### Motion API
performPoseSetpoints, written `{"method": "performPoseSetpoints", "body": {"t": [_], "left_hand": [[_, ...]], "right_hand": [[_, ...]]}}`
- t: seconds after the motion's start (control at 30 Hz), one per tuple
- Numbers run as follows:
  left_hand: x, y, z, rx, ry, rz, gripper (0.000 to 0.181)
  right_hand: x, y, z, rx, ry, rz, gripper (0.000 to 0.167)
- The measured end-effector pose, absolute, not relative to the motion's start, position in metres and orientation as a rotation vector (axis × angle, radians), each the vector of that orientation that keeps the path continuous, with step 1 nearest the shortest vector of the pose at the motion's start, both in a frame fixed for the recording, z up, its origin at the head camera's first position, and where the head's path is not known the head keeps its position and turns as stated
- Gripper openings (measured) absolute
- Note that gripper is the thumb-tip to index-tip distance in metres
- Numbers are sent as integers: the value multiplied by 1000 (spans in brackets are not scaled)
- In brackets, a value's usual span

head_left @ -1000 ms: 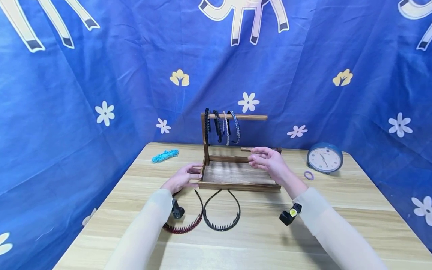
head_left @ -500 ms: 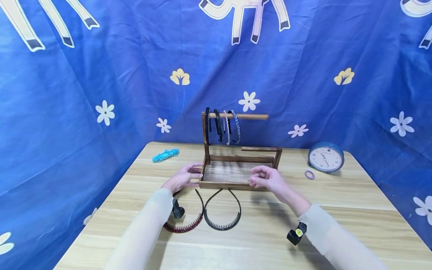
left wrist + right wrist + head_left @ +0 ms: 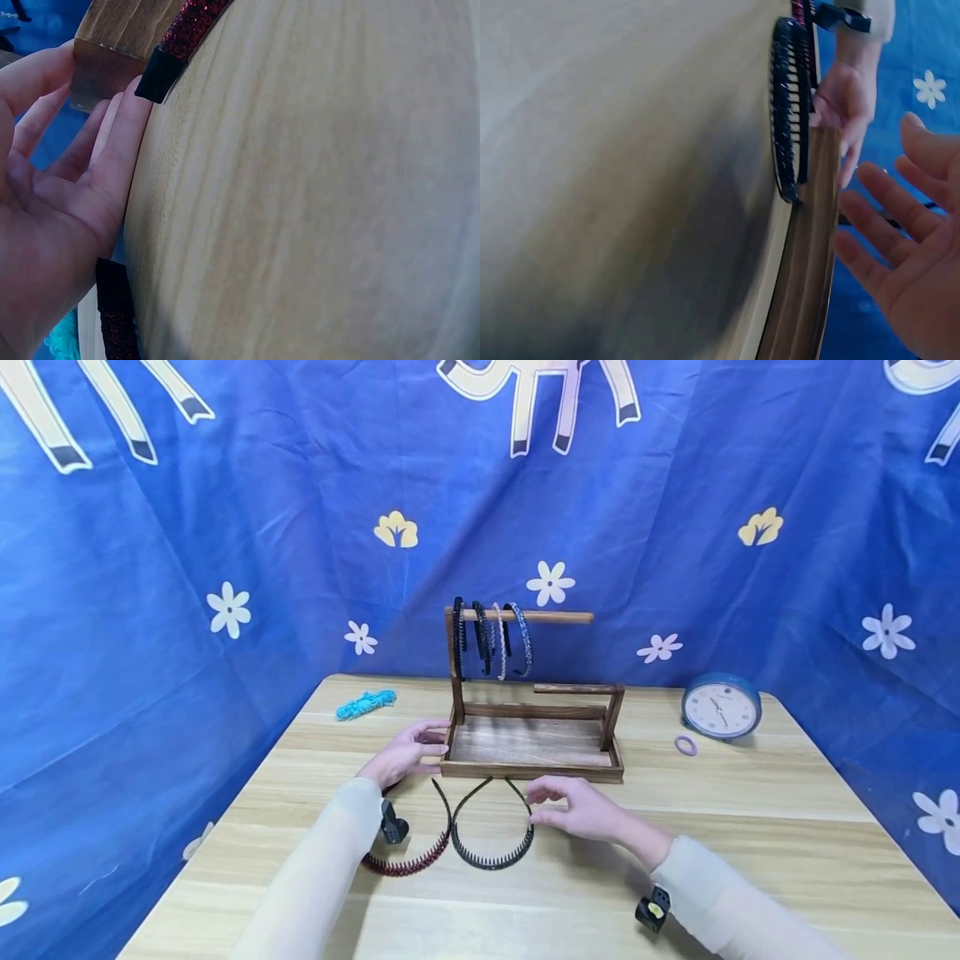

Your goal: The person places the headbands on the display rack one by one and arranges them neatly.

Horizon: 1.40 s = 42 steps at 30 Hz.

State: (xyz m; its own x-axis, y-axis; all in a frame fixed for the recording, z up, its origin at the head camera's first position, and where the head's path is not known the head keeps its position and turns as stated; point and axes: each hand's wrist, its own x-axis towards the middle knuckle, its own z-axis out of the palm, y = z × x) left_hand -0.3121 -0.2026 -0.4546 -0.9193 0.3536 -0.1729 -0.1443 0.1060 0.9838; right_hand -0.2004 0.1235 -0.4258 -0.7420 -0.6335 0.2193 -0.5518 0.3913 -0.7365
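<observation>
My left hand [image 3: 408, 752] rests its fingers against the left end of a wooden headband rack [image 3: 532, 771], touching its corner in the left wrist view. A dark red glittery headband [image 3: 408, 867] lies on the table by that wrist, partly hidden by the sleeve. Beside it is a black toothed headband [image 3: 491, 864], its two tips toward the rack. My right hand [image 3: 573, 810] hovers near the black headband's right side, fingers loosely spread and holding nothing. From the rack's upper bar hang several headbands: black ones, a pale braided one [image 3: 502, 647] and a blue glittery one [image 3: 526, 643].
The rack has a tray base and a shorter, lower bar [image 3: 573, 689] at right. A turquoise hair tie bundle [image 3: 366, 704] lies at back left. At right are a purple ring [image 3: 686, 745] and a blue round clock [image 3: 722, 708]. A blue curtain [image 3: 300, 568] surrounds the table.
My right hand has come down and toward me from the rack's lower bar, past the tray's front, to the black headband. My left hand has stayed at the rack's left end.
</observation>
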Motion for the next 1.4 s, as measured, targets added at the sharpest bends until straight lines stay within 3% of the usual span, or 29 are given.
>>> {"method": "performPoseSetpoints", "body": {"t": [0.3, 0.6, 1.03, 1.4], "left_hand": [[-313, -203, -454, 198, 2014, 1872, 59], [-311, -203, -453, 192, 2019, 1867, 58], [-312, -202, -454, 162, 2023, 1874, 57], [-313, -203, -455, 176, 2025, 1875, 57]], "right_hand": [[-191, 110, -433, -1432, 2732, -639, 41], [-186, 98, -441, -1574, 2778, -288, 39], [-184, 91, -448, -1667, 2774, -294, 15], [-180, 103, -438, -1754, 2742, -509, 18]]}}
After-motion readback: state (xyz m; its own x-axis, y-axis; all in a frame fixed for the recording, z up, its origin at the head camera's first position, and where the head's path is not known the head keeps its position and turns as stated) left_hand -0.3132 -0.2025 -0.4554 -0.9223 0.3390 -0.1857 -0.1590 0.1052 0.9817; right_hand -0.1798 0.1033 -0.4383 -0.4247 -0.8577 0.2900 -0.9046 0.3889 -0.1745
